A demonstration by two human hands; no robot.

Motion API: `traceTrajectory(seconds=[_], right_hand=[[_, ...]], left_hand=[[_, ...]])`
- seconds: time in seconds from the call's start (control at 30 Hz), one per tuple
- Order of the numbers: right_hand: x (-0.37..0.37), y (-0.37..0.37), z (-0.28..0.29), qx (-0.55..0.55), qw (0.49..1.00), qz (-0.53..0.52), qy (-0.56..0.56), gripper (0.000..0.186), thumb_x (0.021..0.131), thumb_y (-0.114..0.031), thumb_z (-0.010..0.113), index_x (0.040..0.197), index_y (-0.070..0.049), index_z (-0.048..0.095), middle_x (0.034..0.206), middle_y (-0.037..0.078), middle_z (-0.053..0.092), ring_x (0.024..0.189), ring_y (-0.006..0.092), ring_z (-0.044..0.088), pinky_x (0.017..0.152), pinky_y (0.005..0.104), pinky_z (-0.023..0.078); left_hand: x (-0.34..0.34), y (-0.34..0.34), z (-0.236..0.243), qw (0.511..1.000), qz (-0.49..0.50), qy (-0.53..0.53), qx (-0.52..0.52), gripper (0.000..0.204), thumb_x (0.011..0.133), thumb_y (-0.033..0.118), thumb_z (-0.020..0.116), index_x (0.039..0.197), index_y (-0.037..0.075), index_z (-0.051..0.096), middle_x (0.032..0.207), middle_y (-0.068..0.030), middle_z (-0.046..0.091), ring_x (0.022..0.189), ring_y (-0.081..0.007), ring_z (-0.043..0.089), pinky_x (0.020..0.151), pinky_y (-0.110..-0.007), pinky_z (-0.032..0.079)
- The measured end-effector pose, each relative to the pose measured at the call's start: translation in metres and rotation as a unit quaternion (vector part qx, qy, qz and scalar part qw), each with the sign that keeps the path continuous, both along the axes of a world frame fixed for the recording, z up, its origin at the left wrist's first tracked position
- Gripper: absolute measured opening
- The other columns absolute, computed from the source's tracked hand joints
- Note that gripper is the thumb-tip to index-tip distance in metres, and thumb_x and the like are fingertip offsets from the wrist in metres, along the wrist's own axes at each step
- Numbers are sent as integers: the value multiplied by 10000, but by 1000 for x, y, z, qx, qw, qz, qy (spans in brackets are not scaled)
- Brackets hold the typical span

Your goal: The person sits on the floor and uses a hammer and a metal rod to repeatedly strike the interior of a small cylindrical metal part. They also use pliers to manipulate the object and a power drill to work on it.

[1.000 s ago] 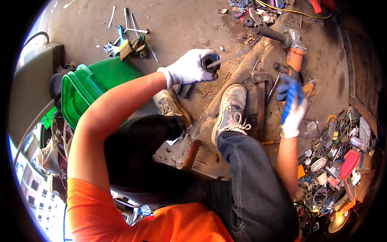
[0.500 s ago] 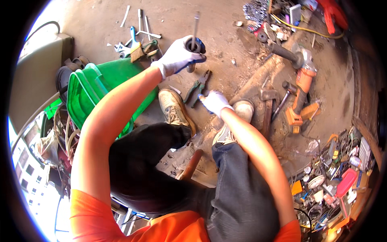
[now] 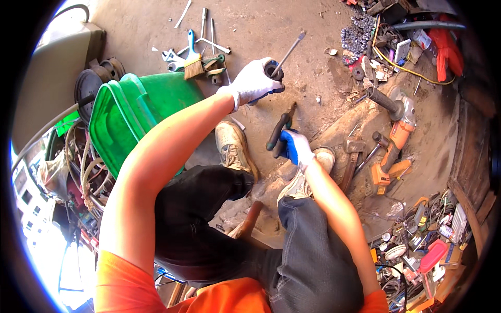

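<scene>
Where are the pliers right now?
Near the middle of the head view: the pliers are in the right hand, below and right of the left hand.

I can read no words or numbers for certain. Low on the orange body of the grinder (image 3: 397, 136) I see small dark marks, too small for me to make out. In the heap to my right, a pale can (image 3: 446, 231) carries a coloured label, blurred beyond reading. In the clutter at the upper right, a whitish tub (image 3: 424, 39) shows a patch of coloured print that I cannot read either.
</scene>
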State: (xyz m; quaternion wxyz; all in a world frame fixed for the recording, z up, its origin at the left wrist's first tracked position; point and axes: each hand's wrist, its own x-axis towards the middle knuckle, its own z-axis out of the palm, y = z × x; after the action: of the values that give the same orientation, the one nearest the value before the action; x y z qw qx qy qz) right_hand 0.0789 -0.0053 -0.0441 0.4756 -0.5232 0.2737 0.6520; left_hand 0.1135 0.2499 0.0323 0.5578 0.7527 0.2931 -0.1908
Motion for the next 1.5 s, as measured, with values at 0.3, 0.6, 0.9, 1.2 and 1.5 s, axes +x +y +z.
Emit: traceTrajectory(seconds=[0.3, 0.6, 0.9, 1.2, 1.5], right_hand=[[50, -62, 100, 219, 951, -219, -25, 267, 860, -16, 567, 1126, 7, 577, 1307, 260, 553, 1241, 453, 569, 1063, 607, 471], [93, -85, 106, 189, 945, 22, -265, 195, 885, -119, 684, 1051, -28, 639, 851, -4, 591, 784, 81, 576, 708, 274, 489], [121, -57, 104, -3, 787, 407, -464, 463, 818, -357, 631, 1106, 7, 638, 1063, 295, 654, 1041, 458, 639, 905, 523, 507], [139, -49, 111, 19, 752, 523, -401, 421, 768, -311, 618, 1042, -4, 706, 1029, 298, 695, 1023, 426, 680, 922, 471, 534], [121, -35, 92, -4, 785, 502, -363, 414, 788, -295, 594, 1039, 15, 708, 1075, 302, 689, 1034, 422, 680, 917, 467, 524]], left_hand=[[3, -31, -15, 968, -173, 131, 122, 347, 691, 291, 748, 949, 65, 694, 894, -173, 722, 850, -323, 699, 772, -396, 534], [-29, -68, -38, 960, -154, 140, 188, 364, 718, 297, 758, 1001, 76, 701, 963, -173, 726, 933, -344, 697, 831, -412, 537], [-36, -88, -37, 946, -94, 135, 279, 404, 756, 356, 771, 1033, 77, 676, 1023, -188, 721, 997, -370, 686, 866, -430, 536], [-79, -111, -46, 904, -96, 179, 377, 444, 777, 442, 820, 1020, 105, 663, 1006, -133, 732, 972, -321, 700, 840, -421, 540], [-74, -106, -71, 883, -154, 158, 414, 408, 791, 454, 778, 1004, 116, 695, 949, -128, 749, 931, -305, 711, 874, -425, 507]])
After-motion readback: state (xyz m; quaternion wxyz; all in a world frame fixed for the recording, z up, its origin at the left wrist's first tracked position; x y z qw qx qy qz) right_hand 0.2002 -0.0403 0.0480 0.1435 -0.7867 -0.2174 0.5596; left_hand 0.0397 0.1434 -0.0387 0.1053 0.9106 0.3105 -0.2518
